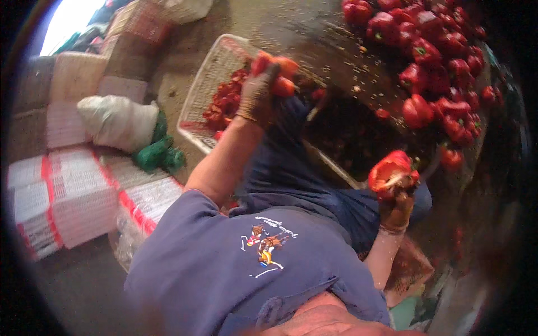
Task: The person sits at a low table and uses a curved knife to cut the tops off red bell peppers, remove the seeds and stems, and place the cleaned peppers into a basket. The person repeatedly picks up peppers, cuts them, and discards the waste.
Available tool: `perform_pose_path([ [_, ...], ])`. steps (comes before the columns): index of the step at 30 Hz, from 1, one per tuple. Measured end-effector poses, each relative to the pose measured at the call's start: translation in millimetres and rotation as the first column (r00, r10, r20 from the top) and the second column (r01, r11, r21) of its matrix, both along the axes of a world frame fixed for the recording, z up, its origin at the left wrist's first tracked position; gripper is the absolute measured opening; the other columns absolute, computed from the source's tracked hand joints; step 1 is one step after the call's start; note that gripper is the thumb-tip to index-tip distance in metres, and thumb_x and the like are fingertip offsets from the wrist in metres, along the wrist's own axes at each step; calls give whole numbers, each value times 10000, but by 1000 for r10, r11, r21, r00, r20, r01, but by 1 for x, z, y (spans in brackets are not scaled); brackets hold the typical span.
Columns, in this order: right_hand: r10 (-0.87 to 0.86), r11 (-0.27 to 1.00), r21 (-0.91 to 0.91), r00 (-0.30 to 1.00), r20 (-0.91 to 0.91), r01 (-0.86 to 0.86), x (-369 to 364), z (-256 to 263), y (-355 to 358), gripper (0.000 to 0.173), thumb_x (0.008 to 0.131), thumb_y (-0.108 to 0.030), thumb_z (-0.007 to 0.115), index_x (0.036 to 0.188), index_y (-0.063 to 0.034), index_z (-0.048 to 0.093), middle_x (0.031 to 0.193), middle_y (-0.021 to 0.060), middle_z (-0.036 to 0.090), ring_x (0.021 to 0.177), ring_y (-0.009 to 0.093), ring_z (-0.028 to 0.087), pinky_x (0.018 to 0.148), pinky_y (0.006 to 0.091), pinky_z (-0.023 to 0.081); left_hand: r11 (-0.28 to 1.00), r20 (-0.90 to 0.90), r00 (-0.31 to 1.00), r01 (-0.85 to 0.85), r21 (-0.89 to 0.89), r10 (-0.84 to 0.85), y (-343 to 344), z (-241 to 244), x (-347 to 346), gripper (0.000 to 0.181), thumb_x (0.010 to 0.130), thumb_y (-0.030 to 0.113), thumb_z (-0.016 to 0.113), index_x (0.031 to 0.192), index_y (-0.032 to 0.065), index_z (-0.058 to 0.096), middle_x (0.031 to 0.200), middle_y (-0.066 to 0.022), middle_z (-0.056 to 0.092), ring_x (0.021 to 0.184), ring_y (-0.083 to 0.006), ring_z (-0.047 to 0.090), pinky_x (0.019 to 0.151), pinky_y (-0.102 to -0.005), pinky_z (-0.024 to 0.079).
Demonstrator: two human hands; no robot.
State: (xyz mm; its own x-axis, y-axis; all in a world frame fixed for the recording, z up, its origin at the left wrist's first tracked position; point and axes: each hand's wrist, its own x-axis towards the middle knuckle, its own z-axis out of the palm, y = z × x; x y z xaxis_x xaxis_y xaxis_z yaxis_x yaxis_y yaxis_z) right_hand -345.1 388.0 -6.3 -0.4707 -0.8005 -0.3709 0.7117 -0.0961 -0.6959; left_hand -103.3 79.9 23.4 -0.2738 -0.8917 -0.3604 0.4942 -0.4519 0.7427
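My left hand (257, 94), in a dark, stained glove, holds several pieces of red bell pepper (283, 86) above the edge of a pale plastic crate (197, 92). Inside the crate lie red pepper pieces (225, 101). On the right, my right hand (397, 208), also gloved, grips an opened red bell pepper (391, 172); its hollow inside and pale core face up. A blurred curved shape lies just beyond this hand; I cannot tell whether it is a blade. A heap of whole red bell peppers (424, 75) rests on a wet work surface (311, 38) strewn with seeds.
A dark open container (344, 130) stands between my legs and the work surface. To the left are stacked white crates with red bands (80, 197), a stuffed whitish sack (119, 122) and green netting (155, 155). Another reddish crate (407, 269) is beside my right forearm.
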Motion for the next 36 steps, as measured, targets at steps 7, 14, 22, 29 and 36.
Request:
perform_pose_path([
  [7, 99, 992, 73, 995, 8, -99, 11, -13, -29, 494, 796, -174, 693, 1254, -57, 549, 1074, 32, 635, 903, 162, 655, 722, 292, 578, 870, 934, -37, 378, -315, 354, -79, 28, 182, 600, 807, 426, 787, 1228, 42, 599, 1143, -127, 655, 1008, -259, 640, 910, -408, 520],
  [14, 112, 935, 354, 959, -261, -13, 27, 45, -69, 229, 785, -166, 678, 993, -72, 665, 778, -16, 643, 500, 44, 500, 393, 184, 340, 578, 830, 502, 613, -539, 242, -4, 52, 62, 415, 857, 198, 757, 1193, -19, 644, 1161, -173, 670, 1057, -246, 655, 909, -322, 509],
  [22, 64, 994, 110, 903, -426, -19, 47, 28, -72, 432, 759, 16, 673, 1183, -22, 606, 1015, 25, 666, 893, 114, 634, 854, 279, 531, 444, 873, 414, 853, -274, -257, 93, 52, -104, 353, 904, 294, 704, 1107, 8, 673, 893, -85, 717, 841, -144, 664, 781, -290, 532],
  [29, 95, 977, 202, 695, -713, 74, 59, 60, -82, 442, 762, -5, 691, 1191, -55, 598, 937, -16, 642, 835, 55, 597, 787, 230, 504, 791, 319, 804, 576, -207, -502, 82, 13, -112, 509, 998, 457, 531, 870, -12, 682, 767, -53, 660, 684, -126, 604, 625, -260, 487],
  [36, 101, 974, 214, 704, -703, 74, 53, 48, -87, 394, 759, 0, 704, 1139, -64, 619, 875, -23, 626, 781, 56, 583, 762, 230, 501, 697, 491, 680, 693, -185, -545, 70, -11, -115, 563, 1006, 515, 474, 888, 4, 679, 766, -63, 654, 685, -143, 594, 672, -299, 492],
])
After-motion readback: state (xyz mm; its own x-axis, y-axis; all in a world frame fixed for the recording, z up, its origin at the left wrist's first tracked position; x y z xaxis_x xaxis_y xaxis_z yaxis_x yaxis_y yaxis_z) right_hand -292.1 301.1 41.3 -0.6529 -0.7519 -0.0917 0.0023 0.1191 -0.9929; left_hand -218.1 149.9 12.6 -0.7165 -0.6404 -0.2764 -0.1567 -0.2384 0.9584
